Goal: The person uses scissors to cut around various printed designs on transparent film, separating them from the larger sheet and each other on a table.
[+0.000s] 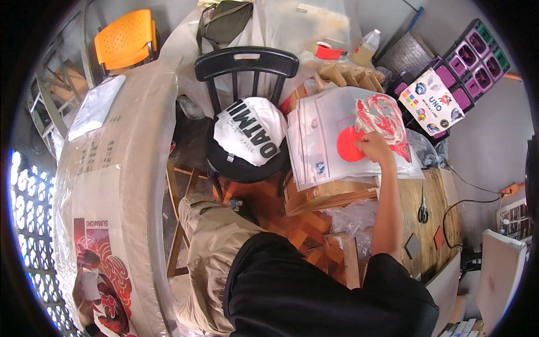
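My right hand (pixel 375 148) reaches to a stack of translucent film sheets (pixel 314 132) at the right. Its fingers are curled closed over a red circle (pixel 349 145) printed on the top sheet, beside a red and cream dragon-like design (pixel 384 119). Whatever they pinch is hidden under the fingertips. Far at the lower left, my left hand (pixel 84 308) is dark and partly cut off, next to a small white piece (pixel 90 285). Beneath it lies a red and black wave-pattern print (pixel 109 264) on a plastic-covered table (pixel 137 140). The left fingers cannot be made out.
A black chair (pixel 247 63) bearing a white printed cloth (pixel 251 132) stands ahead. Scissors (pixel 423 210) and small grey and red pieces lie on a wooden surface (pixel 443 191) at right. Behind are a bottle (pixel 368 47), purple crates (pixel 477 56) and an orange chair (pixel 126 38).
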`<act>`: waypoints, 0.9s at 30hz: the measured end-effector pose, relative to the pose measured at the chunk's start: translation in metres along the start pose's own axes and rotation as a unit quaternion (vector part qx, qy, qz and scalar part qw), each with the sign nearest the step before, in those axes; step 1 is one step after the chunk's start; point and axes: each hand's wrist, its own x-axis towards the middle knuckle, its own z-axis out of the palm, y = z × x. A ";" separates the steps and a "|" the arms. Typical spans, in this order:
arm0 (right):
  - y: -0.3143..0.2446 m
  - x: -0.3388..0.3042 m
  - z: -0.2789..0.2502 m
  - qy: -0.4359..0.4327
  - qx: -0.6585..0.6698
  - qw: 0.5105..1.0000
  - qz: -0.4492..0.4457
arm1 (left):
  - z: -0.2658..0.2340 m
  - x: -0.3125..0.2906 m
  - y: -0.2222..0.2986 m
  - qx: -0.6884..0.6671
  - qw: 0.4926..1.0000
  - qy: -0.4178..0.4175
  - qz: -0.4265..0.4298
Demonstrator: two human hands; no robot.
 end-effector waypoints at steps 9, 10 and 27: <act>0.164 0.041 -0.076 0.647 0.000 0.757 0.090 | -0.009 -0.025 -0.016 -0.051 0.998 0.004 0.022; 0.210 0.032 -0.082 0.619 -0.046 0.764 0.176 | 0.003 -0.021 -0.006 -0.074 0.997 -0.007 0.004; 0.221 -0.033 0.029 0.321 -0.020 0.926 0.195 | 0.038 -0.013 0.055 0.006 0.972 0.176 0.156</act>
